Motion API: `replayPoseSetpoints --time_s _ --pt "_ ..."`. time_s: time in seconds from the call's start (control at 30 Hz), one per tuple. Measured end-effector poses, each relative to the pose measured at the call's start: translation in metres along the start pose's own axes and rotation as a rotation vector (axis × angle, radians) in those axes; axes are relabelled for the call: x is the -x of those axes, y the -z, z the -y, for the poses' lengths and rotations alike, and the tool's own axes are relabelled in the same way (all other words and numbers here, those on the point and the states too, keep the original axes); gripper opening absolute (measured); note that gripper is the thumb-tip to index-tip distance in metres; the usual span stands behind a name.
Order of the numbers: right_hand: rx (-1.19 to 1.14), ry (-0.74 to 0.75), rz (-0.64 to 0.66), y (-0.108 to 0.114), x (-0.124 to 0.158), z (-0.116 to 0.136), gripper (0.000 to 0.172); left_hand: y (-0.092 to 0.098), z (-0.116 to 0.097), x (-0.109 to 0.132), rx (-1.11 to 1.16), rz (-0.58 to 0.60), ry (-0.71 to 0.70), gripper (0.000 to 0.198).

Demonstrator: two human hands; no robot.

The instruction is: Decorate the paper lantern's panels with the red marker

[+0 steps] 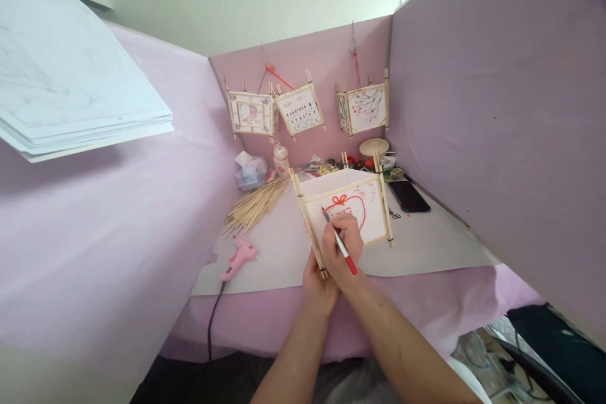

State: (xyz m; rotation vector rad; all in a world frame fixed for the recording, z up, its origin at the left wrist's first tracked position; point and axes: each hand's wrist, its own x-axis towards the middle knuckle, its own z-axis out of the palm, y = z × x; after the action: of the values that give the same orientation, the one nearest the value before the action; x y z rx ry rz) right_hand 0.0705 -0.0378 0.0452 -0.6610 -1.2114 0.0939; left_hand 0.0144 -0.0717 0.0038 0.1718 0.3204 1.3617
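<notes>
My right hand (345, 237) grips a red-and-white marker (344, 251), its tip at the upper left of a red drawing on a paper lantern (379, 218). The lantern has a frame of thin wooden sticks bound with dark ties at the corners. On its front panel are a red bow, a rounded red outline and small red marks at the upper right. From below, my left hand (315, 274) holds the lantern by its lower left corner; its fingertips are hidden behind the frame and my right hand.
A pink glue gun (241, 257) with a dark cord lies left, below a pile of wooden sticks (258, 205). A black phone (409, 196) and small scissors (394, 214) lie right. Finished lanterns (367, 108) hang behind. Paper sheets (85, 76) jut in at upper left.
</notes>
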Motion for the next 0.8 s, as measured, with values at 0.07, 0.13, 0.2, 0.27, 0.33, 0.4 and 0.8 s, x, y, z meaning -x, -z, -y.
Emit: replayPoseSetpoints --time_s 0.07,0.13,0.2,0.27,0.33,0.4,0.8 --pt "-0.017 0.013 -0.006 0.0008 0.0008 -0.0013 0.013 -0.0025 -0.0003 0.0006 0.023 -0.015 0.007 0.041" --pt "-0.029 0.041 -0.024 0.0011 0.0012 -0.0019 0.015 -0.0046 -0.0006 0.0016 0.032 -0.015 0.017 0.041" --pt "-0.027 0.085 -0.032 0.0009 0.0008 -0.0018 0.018 -0.0063 -0.0009 0.0030 0.020 0.003 0.019 0.042" --pt "-0.011 0.133 -0.013 0.0005 -0.0006 -0.0007 0.020 -0.0074 -0.0009 0.0043 0.007 0.035 0.016 0.042" --pt "0.018 0.162 0.023 0.0002 -0.0027 0.0012 0.021 -0.0082 -0.0008 0.0052 0.004 0.060 0.011 0.043" --pt "0.043 0.175 0.053 0.0002 -0.0047 0.0033 0.021 -0.0081 -0.0005 0.0054 0.005 0.062 0.006 0.042" --pt "0.005 -0.010 0.000 0.0007 0.0020 -0.0031 0.008 0.0000 -0.0003 0.0005 0.003 0.004 -0.002 0.042"
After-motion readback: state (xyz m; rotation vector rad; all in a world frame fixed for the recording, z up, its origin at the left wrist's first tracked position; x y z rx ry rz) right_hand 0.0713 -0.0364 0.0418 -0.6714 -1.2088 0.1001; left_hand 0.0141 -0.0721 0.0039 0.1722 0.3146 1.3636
